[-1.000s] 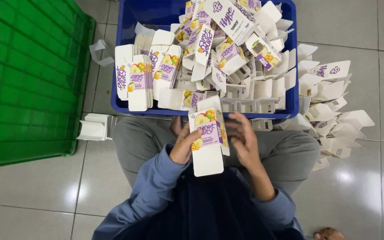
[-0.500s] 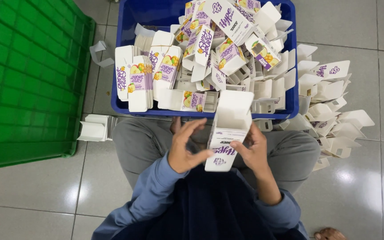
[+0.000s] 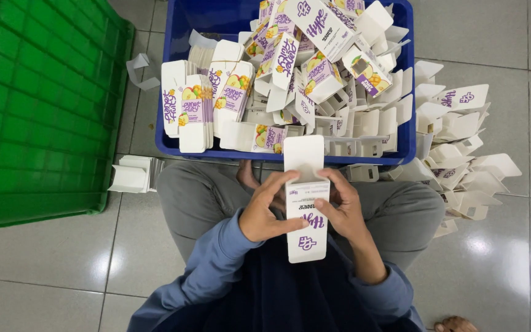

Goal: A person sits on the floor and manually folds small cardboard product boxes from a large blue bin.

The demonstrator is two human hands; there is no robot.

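Both hands are gripping a white carton with purple print (image 3: 305,212) above the lap: the left hand (image 3: 265,212) is clasping its left edge, the right hand (image 3: 342,209) its right edge. Its top flap is standing open. Beyond it, a blue crate (image 3: 408,123) is holding many folded cartons (image 3: 290,67). A green crate (image 3: 38,104) is sitting at left, and loose white cartons (image 3: 462,147) are lying on the floor at right.
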